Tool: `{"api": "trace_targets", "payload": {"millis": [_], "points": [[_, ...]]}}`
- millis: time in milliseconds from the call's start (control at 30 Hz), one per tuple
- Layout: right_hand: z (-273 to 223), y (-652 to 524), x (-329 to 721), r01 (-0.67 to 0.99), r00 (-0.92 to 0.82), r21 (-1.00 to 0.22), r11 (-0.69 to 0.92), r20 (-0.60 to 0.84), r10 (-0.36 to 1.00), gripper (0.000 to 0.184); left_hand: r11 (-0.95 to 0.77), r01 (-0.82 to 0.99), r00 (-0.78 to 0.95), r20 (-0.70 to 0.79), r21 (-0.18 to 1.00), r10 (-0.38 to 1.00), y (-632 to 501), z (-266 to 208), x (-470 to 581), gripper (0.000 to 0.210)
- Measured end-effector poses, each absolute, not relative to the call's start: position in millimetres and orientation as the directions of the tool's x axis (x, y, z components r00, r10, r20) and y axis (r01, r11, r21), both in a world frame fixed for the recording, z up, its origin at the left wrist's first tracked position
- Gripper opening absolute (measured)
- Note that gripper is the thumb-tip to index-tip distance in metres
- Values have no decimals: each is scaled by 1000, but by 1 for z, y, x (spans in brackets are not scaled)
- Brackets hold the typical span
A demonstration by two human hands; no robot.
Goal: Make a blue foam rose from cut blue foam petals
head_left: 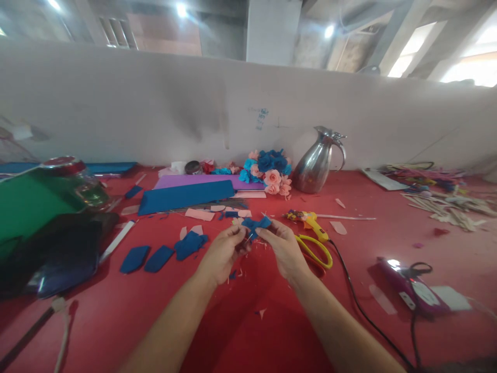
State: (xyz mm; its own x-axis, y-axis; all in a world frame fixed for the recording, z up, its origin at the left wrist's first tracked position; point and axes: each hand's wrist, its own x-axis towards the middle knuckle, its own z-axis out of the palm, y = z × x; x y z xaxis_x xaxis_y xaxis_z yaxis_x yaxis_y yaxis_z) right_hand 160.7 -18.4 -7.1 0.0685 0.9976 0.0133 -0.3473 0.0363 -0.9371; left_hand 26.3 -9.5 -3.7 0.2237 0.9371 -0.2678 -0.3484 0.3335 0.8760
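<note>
A small folded piece of dark blue paper (256,224) is pinched between my two hands over the middle of the table. My left hand (227,248) is closed on its left side, near a thin pale stem-like bit (249,237) that I cannot make out well. The right side is gripped by the thumb and fingers of my right hand (281,243). Cut blue petal shapes (159,258) and a small stack of blue pieces (190,245) lie left of my hands. Yellow-handled scissors (324,253) rest just right of my right hand, partly hidden.
Behind the scissors lies a yellow glue gun (315,225), its black cord running toward the front right. A paper flower bunch (273,171) and a steel jug (316,163) stand at the back. Blue sheets (186,197) lie left; a purple device (411,290) sits right.
</note>
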Motion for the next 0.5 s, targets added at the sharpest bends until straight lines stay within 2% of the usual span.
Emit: {"api": "trace_targets", "payload": {"millis": [200, 500], "points": [[-8, -17, 162, -337, 53, -941, 30, 13, 998, 12, 314, -293, 241, -248, 903, 938, -10, 0, 26, 31], [-8, -16, 164, -314, 32, -949, 28, 19, 999, 14, 215, -88, 225, -191, 973, 956, -11, 2, 26, 24]]}}
